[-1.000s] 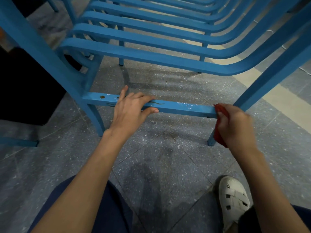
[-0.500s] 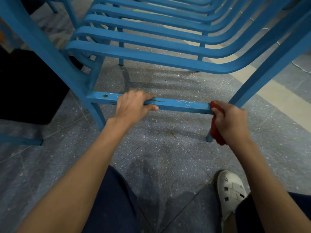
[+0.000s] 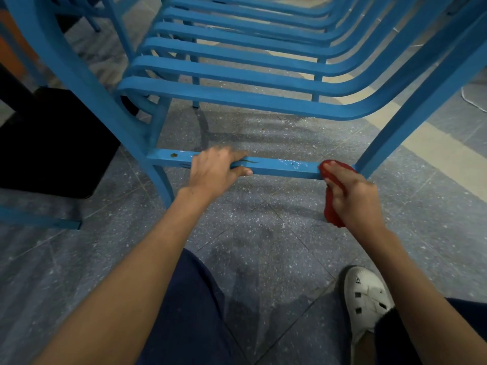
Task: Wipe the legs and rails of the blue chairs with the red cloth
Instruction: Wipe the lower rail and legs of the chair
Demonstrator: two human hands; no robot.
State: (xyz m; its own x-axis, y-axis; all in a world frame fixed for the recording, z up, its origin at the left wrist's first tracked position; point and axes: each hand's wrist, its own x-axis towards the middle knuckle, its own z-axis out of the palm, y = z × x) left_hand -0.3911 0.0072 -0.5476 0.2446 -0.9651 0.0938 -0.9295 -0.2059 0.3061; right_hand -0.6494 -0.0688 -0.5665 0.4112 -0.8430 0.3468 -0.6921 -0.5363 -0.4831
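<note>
The red cloth (image 3: 332,209) is bunched in the right hand (image 3: 354,200), whose fingers are curled round it. Its upper end presses against the right end of the lower rail (image 3: 279,167) of the nearest blue chair (image 3: 237,98), just where the rail meets the right leg (image 3: 411,119), and its lower end hangs below the hand. The rail is a flat blue bar set low above the floor, with white flecks (image 3: 292,163) on its top face near the cloth, a thin dark scratch beside the left hand, and a small brownish screw head (image 3: 174,155) near its left end. The left hand (image 3: 214,171) grips the rail left of its middle, fingers over the top and thumb underneath. Above the rail, curved blue seat slats recede in close rows. The left leg (image 3: 160,185) curves down to the grey speckled floor (image 3: 263,246). A black block (image 3: 52,146) stands at the left. Nearest the camera are dark blue trousers (image 3: 189,312) and a white strapped shoe (image 3: 366,299), whose small dark toe mark is too small to read.
</note>
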